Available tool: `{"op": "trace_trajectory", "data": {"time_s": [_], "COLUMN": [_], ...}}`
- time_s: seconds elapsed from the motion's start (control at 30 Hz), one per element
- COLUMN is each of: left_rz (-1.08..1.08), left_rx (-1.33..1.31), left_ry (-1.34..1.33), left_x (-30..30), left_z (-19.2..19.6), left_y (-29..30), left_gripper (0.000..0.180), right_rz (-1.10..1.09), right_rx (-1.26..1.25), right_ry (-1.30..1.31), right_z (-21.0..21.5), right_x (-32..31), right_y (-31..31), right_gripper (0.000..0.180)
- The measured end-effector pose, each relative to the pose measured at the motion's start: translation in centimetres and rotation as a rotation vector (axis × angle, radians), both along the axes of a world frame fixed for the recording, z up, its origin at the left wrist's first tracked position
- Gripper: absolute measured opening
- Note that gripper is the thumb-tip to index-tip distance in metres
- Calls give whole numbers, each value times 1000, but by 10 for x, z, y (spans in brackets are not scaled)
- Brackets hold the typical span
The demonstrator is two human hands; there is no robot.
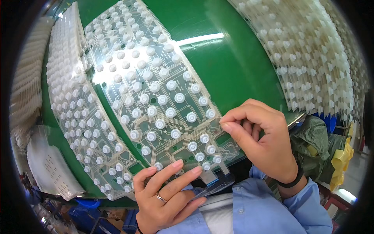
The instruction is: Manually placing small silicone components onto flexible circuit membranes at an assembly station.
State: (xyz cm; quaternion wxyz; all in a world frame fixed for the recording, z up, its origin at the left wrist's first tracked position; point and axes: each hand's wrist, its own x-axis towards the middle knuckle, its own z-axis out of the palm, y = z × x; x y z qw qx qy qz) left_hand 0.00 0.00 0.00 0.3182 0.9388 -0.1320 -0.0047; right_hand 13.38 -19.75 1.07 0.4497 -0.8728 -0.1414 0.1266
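Note:
A clear keyboard membrane (167,113), with silvery printed lines and rows of white rubber domes, lies on the green work surface in front of me. My left hand (165,199), wearing a ring, rests its spread fingertips on the near edge of this sheet. At the right edge, thumb and forefinger of my right hand (263,136) are pinched together by the film. Whatever lies between those fingertips is too small or hidden to make out. A flat connector tail (209,177) reaches past the near edge between my hands.
Left of it lies another stack of domed membranes (83,121). Dense stacks of dome sheets (300,58) fill the right side, with more sheets (29,78) at far left. White sheets (50,167) lie at lower left. Dark plastic bags (315,136) and yellow material (341,165) are beside the bench.

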Motion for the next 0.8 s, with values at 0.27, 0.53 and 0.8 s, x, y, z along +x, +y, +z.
{"op": "trace_trajectory", "data": {"time_s": [0.27, 0.53, 0.8], "left_rz": [5, 5, 120], "left_rx": [-8, -5, -171], "left_ry": [-2, -5, -72], "left_x": [1, 0, 1], "left_z": [1, 1, 5], "left_y": [-1, -1, -1], "left_gripper": [32, 30, 26], "right_rz": [-3, 67, -33], "right_rx": [-39, -111, 401], "right_ry": [-4, -209, 242], "right_z": [2, -6, 13], "right_x": [0, -6, -30], "right_y": [2, 2, -18], "right_gripper": [3, 16, 39]}}
